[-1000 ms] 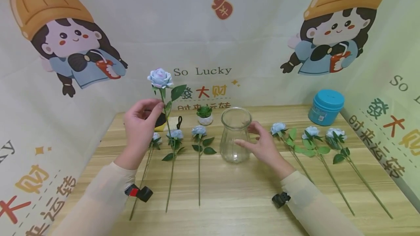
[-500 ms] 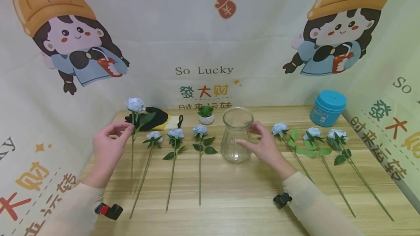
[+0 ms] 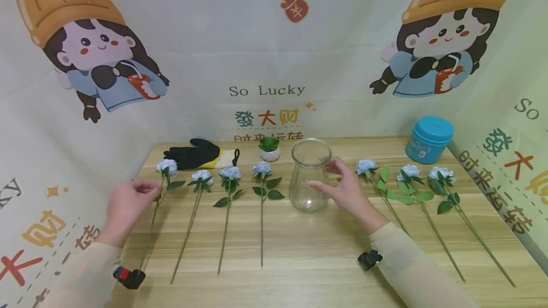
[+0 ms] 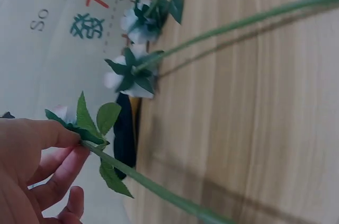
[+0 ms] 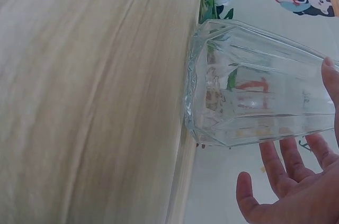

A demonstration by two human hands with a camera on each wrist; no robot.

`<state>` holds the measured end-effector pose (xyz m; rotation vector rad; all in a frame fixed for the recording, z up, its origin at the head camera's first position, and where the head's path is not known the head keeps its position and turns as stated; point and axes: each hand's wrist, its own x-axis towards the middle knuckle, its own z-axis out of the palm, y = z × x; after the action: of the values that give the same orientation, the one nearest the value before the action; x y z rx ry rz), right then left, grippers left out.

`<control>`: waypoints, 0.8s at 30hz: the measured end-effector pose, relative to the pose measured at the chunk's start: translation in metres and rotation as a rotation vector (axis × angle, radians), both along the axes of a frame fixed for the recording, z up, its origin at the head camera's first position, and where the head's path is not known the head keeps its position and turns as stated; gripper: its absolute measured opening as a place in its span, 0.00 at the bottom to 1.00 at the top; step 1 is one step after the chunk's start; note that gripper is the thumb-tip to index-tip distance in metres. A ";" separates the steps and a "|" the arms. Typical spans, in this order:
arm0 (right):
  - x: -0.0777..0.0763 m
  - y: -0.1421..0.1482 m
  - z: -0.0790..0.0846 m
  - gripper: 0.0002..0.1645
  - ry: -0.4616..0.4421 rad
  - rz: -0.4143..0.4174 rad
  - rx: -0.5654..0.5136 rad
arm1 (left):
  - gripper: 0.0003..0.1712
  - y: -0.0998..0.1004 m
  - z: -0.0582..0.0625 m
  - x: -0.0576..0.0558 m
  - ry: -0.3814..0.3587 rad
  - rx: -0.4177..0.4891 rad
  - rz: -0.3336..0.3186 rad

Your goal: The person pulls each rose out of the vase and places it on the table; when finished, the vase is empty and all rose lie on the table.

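In the head view my left hand [image 3: 128, 208] pinches the stem of an artificial blue rose [image 3: 167, 167] just below its bloom, at the left of the table. The left wrist view shows thumb and forefinger on the green stem [image 4: 153, 186], with leaves beside the fingertips. My right hand [image 3: 350, 193] holds the side of a clear glass vase [image 3: 308, 187], thumb in front and fingers behind. The vase stands upright, with no flower in it. Right of the held rose lie several more blue roses [image 3: 231, 173], stems toward me.
Several roses [image 3: 408, 172] lie right of the vase. Along the back are a black and yellow glove [image 3: 194, 155], a small potted succulent [image 3: 269, 149] and a blue tub [image 3: 429, 139]. A printed cloth [image 3: 265, 51] hangs behind the wooden table [image 3: 317, 265].
My left hand has carried the rose leftward and down, from upright in the air to low over the table's left side. The right hand and vase have stayed put.
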<state>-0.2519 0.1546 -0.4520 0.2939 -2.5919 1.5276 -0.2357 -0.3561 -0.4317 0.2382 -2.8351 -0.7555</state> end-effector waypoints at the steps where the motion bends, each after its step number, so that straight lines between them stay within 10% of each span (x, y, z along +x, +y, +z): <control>1: 0.000 0.000 0.000 0.41 0.000 0.000 0.000 | 0.19 -0.003 -0.003 -0.001 -0.029 -0.008 -0.011; 24: 0.001 0.004 0.003 0.45 -0.038 0.015 0.042 | 0.21 -0.016 -0.025 -0.003 -0.261 -0.015 -0.026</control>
<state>-0.2512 0.1581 -0.4485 0.2927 -2.6599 1.4990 -0.2391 -0.3721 -0.4563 0.3195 -3.0926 -0.7582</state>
